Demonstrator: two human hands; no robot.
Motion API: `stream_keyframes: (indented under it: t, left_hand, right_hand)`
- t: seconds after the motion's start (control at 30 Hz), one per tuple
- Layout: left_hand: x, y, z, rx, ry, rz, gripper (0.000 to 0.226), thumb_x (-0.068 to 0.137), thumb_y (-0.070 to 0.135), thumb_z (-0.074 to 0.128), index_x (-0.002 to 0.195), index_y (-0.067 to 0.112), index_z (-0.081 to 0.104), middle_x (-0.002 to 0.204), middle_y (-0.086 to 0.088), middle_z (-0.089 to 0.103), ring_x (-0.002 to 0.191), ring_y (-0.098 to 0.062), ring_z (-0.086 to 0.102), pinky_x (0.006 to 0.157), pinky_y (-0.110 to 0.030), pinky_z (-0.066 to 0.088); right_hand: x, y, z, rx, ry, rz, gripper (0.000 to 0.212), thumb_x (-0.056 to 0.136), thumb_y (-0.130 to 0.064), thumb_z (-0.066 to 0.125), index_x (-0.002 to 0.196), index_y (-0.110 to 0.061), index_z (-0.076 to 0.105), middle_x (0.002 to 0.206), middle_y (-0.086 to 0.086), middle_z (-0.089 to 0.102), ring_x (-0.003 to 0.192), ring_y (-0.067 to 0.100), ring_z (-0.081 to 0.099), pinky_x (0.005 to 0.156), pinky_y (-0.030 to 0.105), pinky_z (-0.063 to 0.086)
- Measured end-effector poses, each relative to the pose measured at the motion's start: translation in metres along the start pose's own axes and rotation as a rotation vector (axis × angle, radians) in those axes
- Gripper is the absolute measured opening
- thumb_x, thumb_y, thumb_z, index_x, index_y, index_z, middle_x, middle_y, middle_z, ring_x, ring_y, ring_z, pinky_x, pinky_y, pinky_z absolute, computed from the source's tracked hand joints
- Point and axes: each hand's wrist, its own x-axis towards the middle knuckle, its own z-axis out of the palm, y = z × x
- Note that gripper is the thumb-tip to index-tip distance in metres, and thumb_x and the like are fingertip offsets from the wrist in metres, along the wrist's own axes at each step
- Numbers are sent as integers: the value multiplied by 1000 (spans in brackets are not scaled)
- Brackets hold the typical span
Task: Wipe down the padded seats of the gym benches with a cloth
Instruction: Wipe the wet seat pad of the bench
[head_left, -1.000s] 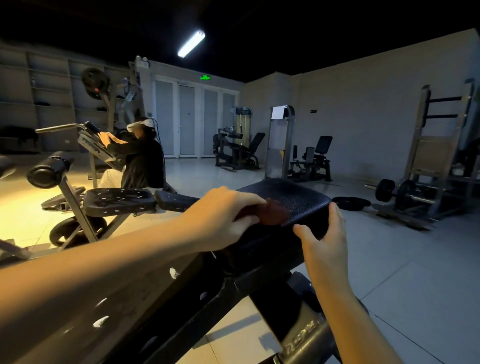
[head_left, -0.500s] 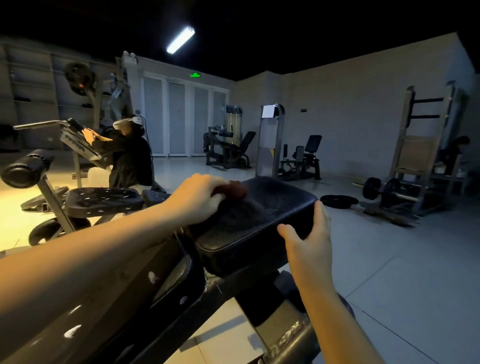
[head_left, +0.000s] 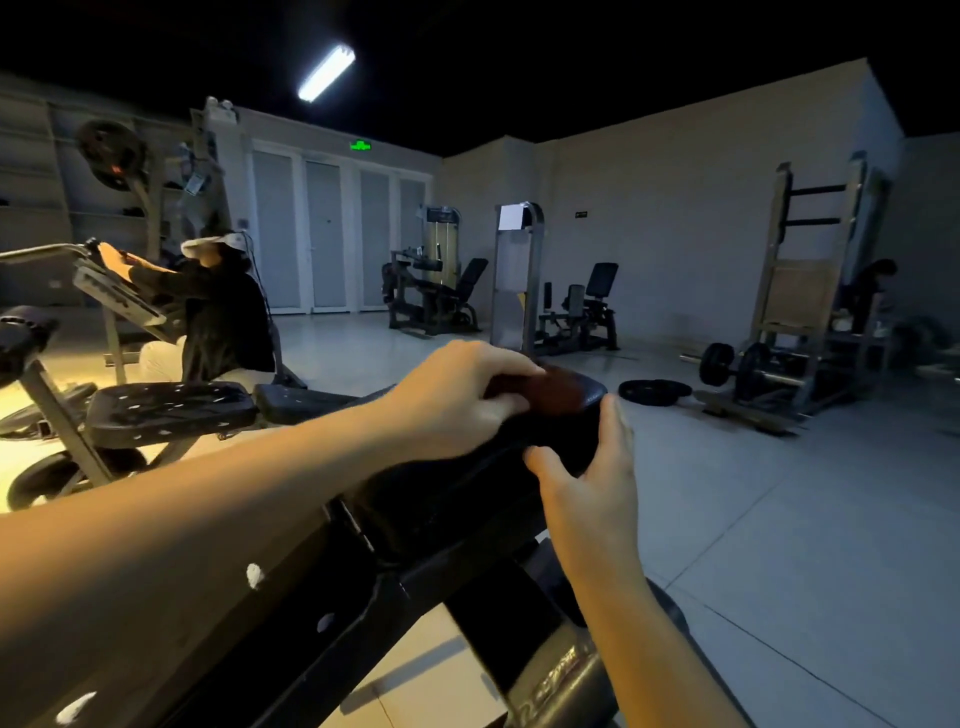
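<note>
Two hands (left hand (head_left: 457, 400), right hand (head_left: 587, 483)), one cloth (head_left: 556, 389), one ceiling light (head_left: 326, 73)

Occlusions, head view.
Left hand (head_left: 457, 400) covers most of the reddish-brown cloth (head_left: 562, 395) it grips; cloth and black padded seat (head_left: 462, 493) are motion-blurred. Right hand (head_left: 589, 480) grips the seat's end, palm side hidden. Both forearms (head_left: 208, 519) cut by the frame edges. Small dark wall sign (head_left: 582, 213) unreadable.

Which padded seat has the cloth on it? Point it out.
The near seat, where the left hand holds the cloth at its far end; the speckled seat leftward has none.
</note>
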Motion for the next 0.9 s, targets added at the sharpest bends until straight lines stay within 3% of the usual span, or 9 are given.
stream_keyframes:
  t: [0.07,0.23,0.4,0.5,0.57,0.67,0.73,0.83,0.9]
  left_hand:
    - [1,9,1,-9,-48,99,36,99,17,64,133,27,66,124,15,69,111,-1,61,96,-16,47]
    - [38,-45,-7,131,32,-274,28,97,13,62,121,23,73,109,1,71,107,-23,65,91,-40,53]
    - [27,0,12,-21,-48,80,36,98,16,64,132,26,67,121,13,70,110,-3,62,94,-20,49]
    - [51,-38,4,178,-3,-176,23,97,15,61,115,22,74,103,3,72,101,-21,67,81,-35,51]
    - [58,-42,5,169,14,-259,17,96,15,62,104,20,75,92,0,72,93,-26,68,74,-37,52]
    - [46,3,16,-22,-29,0,28,97,19,65,123,28,72,107,12,74,95,-5,67,79,-21,53]
    - [46,10,19,-31,-57,86,31,98,18,65,127,27,70,112,12,73,100,-3,66,85,-19,52]
    - [71,-29,13,170,-26,-152,22,96,13,61,111,19,76,98,0,73,94,-24,67,76,-34,49]
    - [83,-42,11,201,-11,-273,15,94,12,61,97,15,75,87,-2,70,89,-29,67,71,-36,49]
  right_hand:
    - [3,4,1,6,16,2,96,67,-47,61,156,-32,27,156,-7,34,146,17,35,113,50,43]
    - [0,4,1,34,-6,1,96,73,-39,64,158,-34,20,158,-11,32,149,14,31,114,50,42]
    - [6,10,1,49,11,-13,91,69,-41,65,154,-35,31,150,-9,40,141,17,43,107,48,49]
    - [2,9,1,63,-8,-6,94,71,-38,67,156,-33,26,155,-9,36,146,16,36,113,50,44]
    - [0,7,1,69,-7,1,97,72,-36,67,158,-34,21,157,-10,35,148,13,33,115,48,42]
    - [1,7,1,79,2,6,92,71,-34,67,154,-38,29,147,-10,47,138,12,45,107,45,50]
    - [3,8,1,78,10,-3,88,71,-34,68,151,-40,33,139,-9,53,130,12,52,102,42,54]
    - [-1,6,2,78,10,11,94,71,-41,69,155,-37,27,148,-9,47,137,12,46,107,44,50]
    - [-2,6,3,66,14,12,96,69,-43,67,156,-37,25,152,-10,44,142,12,42,110,45,48]
